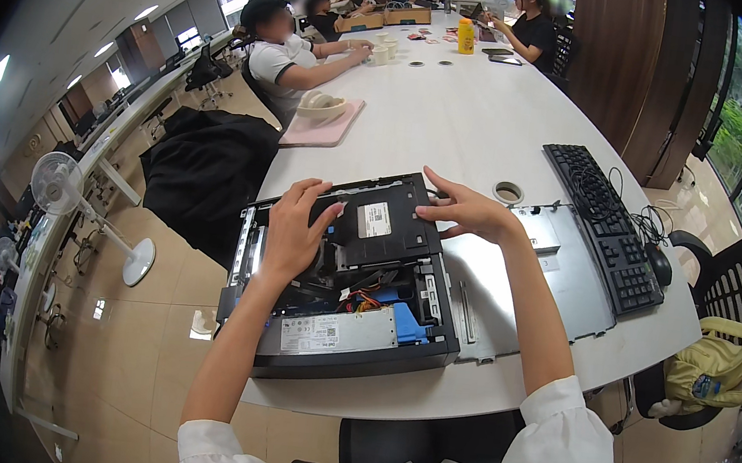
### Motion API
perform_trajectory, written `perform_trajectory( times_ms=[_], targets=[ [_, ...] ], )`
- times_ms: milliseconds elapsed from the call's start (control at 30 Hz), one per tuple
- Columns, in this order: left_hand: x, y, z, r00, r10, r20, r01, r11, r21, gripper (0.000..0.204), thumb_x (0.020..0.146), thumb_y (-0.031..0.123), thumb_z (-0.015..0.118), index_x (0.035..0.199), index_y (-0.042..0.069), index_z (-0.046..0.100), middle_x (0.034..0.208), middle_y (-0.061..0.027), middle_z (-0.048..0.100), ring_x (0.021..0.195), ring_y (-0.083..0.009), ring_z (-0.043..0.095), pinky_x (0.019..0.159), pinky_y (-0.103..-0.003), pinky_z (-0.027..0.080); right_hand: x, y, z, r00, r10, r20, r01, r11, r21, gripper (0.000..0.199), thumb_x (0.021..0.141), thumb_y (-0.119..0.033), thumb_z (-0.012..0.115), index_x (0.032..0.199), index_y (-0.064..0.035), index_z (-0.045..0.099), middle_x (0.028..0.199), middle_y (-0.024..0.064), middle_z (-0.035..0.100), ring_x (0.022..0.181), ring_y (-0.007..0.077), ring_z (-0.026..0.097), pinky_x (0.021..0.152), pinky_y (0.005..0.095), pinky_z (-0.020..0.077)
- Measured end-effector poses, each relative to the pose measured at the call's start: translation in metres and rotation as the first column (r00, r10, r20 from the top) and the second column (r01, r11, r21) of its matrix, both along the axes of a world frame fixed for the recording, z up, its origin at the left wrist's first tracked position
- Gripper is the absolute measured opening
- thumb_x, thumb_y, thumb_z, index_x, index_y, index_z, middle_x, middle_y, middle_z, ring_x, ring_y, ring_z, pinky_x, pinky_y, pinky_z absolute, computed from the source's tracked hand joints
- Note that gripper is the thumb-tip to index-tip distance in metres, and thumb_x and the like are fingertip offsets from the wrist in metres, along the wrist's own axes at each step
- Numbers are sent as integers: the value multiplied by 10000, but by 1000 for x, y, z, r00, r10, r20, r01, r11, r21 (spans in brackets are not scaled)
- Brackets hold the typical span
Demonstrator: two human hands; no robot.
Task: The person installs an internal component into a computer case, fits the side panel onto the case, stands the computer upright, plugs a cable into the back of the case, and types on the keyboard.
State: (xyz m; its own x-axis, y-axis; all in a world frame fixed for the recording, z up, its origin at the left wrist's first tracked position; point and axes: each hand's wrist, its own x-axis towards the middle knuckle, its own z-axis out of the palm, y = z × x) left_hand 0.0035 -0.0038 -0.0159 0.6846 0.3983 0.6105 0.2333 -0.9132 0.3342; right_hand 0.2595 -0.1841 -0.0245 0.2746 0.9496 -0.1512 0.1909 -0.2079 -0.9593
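— While my left hand (294, 227) lies flat on the left end of the black drive caddy (378, 229), fingers spread and closed on nothing, what worries you?

— That end. Your palm presses down on it rather than holding it. If the caddy is loose in the open desktop computer case (340, 306), I judge that it could tip or slide onto the bundle of coloured cables (363, 302) below it and pinch them.

— Fair. The case sits at the near left edge of the white table (468, 105), its left side just at the rim, so a hard shove might nudge it toward the floor.

— And your right hand (465, 213)?

— Fingertips only, resting on the caddy's far right corner, fingers apart, nothing clamped. A lift from there could let it slip.

— Which way does it lie?

— Its long axis runs left to right across the case, tilted so the right end sits farther from me; the white label faces up. To the right lie the grey side panel (557, 285), then the black keyboard (605, 226)
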Motion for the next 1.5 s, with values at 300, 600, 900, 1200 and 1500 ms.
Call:
perform_trajectory(
  times_ms=[300, 600, 900, 1200, 1500],
  targets=[
    [-7, 11, -22, 968, -113, -224, 95, 992, -89, 332, 1046, 281, 579, 1175, 35, 761, 1512, -147, 494, 1392, -370, 424, 1153, -458, 326, -12, 5, 17, 999, 33, 30, -32, 999, -28, 970, 880, -270, 808, 1603, 11, 225, 1483, 239, 508, 1306, 280, 569, 951, 440, 598],
    [-3, 3, -19, 963, -105, -249, 98, 994, -40, 341, 1041, 278, 559, 1139, 27, 768, 1602, -96, 387, 1319, -354, 462, 1098, -475, 368, 3, 7, -12, 969, -240, 52, 240, 971, 5, 699, 1055, -419, 491, 1609, -58, 265, 1406, 181, 571, 1132, 262, 678, 835, 401, 609],
    [9, 3, -10, 980, 133, 148, -146, 986, 79, 343, 994, 222, 646, 1286, 44, 620, 1337, -177, 385, 1153, -349, 542, 1003, -431, 467, 82, -164, 13, 751, -554, 359, 524, 831, 186, 431, 1035, -262, 570, 1407, -46, 605, 1149, 105, 748, 951, 159, 717, 802, 297, 561],
    [11, -24, 0, 971, 60, 233, -55, 998, -28, 472, 968, 172, 683, 1371, 72, 460, 1348, -156, 309, 1118, -294, 473, 1023, -440, 425, 115, -379, -12, 162, -894, 417, 730, 393, 559, 271, 950, -112, 670, 1180, 20, 728, 1038, 144, 778, 968, 187, 752, 864, 296, 572],
    [8, -29, -1, 981, 52, 185, -42, 997, -57, 481, 963, 157, 689, 1374, 77, 452, 1372, -160, 304, 1161, -293, 461, 1051, -443, 411, 76, -352, -29, 86, -825, 559, 745, 426, 514, 289, 878, -153, 740, 1134, -20, 754, 1087, 156, 768, 1031, 282, 735, 919, 367, 557]
  ],
)
